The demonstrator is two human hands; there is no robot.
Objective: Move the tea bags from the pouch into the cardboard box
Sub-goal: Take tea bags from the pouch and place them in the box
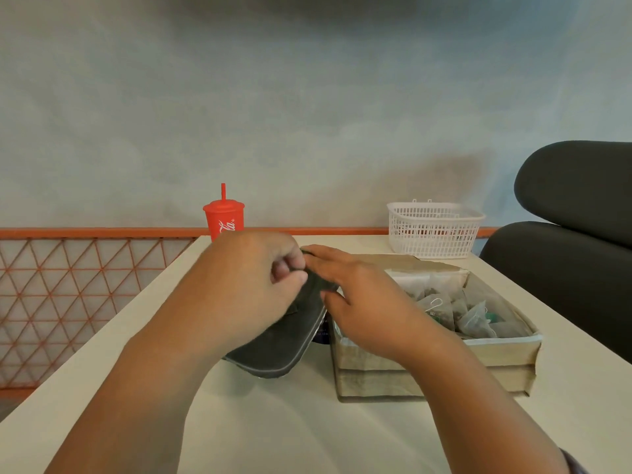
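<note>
A dark grey zip pouch (280,343) lies tilted on the white table (290,422), its upper end raised. My left hand (253,278) grips that upper edge with curled fingers. My right hand (362,302) reaches across from the right, its fingers at the pouch's top opening and its thumb against the pouch's side; what the fingertips do there is hidden. Right of the pouch stands an open cardboard box (437,367) with several clear tea bags (468,313) lying inside.
A red cup with a straw (224,218) stands at the table's far edge. A white plastic basket (434,230) sits at the back right. A black chair (574,234) is beyond the right edge, an orange lattice rail (68,285) to the left.
</note>
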